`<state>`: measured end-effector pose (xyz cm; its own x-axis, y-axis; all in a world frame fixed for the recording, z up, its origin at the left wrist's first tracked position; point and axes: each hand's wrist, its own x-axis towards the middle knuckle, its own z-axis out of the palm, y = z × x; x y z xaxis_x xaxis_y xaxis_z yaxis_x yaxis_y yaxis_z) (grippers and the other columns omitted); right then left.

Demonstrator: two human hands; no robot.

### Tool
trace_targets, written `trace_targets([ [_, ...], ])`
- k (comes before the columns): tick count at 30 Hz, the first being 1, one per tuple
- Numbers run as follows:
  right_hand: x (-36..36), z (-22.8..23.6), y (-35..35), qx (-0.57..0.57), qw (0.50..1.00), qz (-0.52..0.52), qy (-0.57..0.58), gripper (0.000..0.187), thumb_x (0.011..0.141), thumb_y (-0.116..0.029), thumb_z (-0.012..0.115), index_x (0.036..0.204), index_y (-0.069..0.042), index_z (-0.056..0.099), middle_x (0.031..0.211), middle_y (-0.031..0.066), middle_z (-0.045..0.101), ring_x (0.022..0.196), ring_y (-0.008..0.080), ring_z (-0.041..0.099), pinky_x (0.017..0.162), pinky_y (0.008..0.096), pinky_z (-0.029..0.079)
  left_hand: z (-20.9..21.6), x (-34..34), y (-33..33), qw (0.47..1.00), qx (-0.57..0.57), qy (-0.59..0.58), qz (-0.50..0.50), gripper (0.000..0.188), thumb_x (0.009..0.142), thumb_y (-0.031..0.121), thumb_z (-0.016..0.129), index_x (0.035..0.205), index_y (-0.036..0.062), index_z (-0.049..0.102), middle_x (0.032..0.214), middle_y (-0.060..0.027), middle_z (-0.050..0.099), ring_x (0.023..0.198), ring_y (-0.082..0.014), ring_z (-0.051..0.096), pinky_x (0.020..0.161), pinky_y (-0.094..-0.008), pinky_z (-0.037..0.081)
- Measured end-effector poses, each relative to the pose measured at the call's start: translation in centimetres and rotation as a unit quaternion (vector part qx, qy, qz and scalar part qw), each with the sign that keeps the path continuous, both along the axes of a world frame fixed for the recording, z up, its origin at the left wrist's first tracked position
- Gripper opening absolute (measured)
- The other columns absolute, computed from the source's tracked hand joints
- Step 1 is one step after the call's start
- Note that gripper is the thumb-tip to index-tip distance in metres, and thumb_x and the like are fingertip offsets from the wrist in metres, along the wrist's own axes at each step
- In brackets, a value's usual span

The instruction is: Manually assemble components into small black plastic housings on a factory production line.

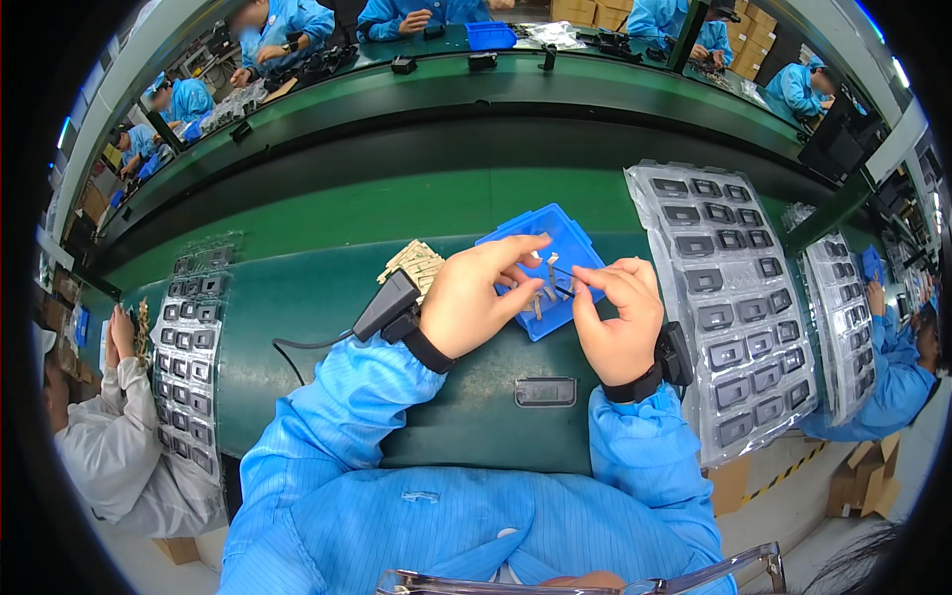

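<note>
Over the blue tray near the far edge of the worktop, the right hand seems to pinch a thin dark strip; the left hand has its fingers parted. Handling small pieces seems the step; the next move likely calls for a light grip.

Single fisheye, worn at head height; looks steeply down and ahead. Blue smock near, close under lens; left hand and right hand mid-view, over green bench; opposite bench far, edges bowing.
</note>
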<state>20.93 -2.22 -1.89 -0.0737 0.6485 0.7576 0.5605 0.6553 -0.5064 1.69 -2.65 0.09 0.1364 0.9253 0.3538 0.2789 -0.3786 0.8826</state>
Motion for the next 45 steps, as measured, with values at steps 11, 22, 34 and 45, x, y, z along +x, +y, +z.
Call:
trace_targets([
  [11, 3.3, 0.9, -3.7, -0.348, 0.847, 0.361, 0.176, 0.026, 0.088, 0.01, 0.067, 0.113, 0.005, 0.07, 0.131, 0.0197, 0.06, 0.117, 0.0234, 0.063, 0.095, 0.0308, 0.056, 1.8, -2.2, -2.1, 0.975, 0.089, 0.029, -0.202, 0.019, 0.079, -0.008, 0.069, 0.095, 0.0014, 0.075, 0.098, -0.0113, 0.072, 0.091, -0.0235, 0.071, 0.082, -0.0318, 0.057],
  [22, 4.4, -1.8, -7.0, -0.244, 0.942, 0.221, -0.067, 0.023, 0.067, -0.001, 0.081, 0.088, -0.007, 0.074, 0.101, 0.0072, 0.072, 0.094, 0.026, 0.064, 0.083, 0.0361, 0.05, -4.3, -2.4, -7.8, 0.963, 0.095, 0.213, -0.139, 0.034, 0.077, -0.001, 0.074, 0.11, 0.0075, 0.068, 0.121, -0.0095, 0.066, 0.104, -0.0297, 0.066, 0.085, -0.0374, 0.056],
  [34, 3.8, -3.8, -6.9, -0.248, 0.939, 0.21, -0.111, 0.022, 0.066, -0.003, 0.083, 0.085, -0.007, 0.073, 0.1, 0.0062, 0.072, 0.095, 0.026, 0.063, 0.082, 0.0362, 0.05, -7.5, -2.6, -7.7, 0.945, 0.136, 0.257, -0.152, 0.042, 0.077, 0.026, 0.081, 0.115, 0.0127, 0.071, 0.116, -0.0063, 0.065, 0.101, -0.0267, 0.063, 0.085, -0.0356, 0.055],
  [45, 4.0, -3.9, -6.7, -0.261, 0.938, 0.195, -0.12, 0.028, 0.064, -0.005, 0.085, 0.089, -0.006, 0.073, 0.107, 0.0079, 0.072, 0.1, 0.0277, 0.063, 0.088, 0.0382, 0.049, -7.2, -2.0, -8.0, 0.895, 0.186, 0.372, -0.163, 0.038, 0.083, 0.027, 0.076, 0.116, 0.0084, 0.071, 0.116, -0.0074, 0.063, 0.106, -0.0247, 0.061, 0.083, -0.0346, 0.056],
])
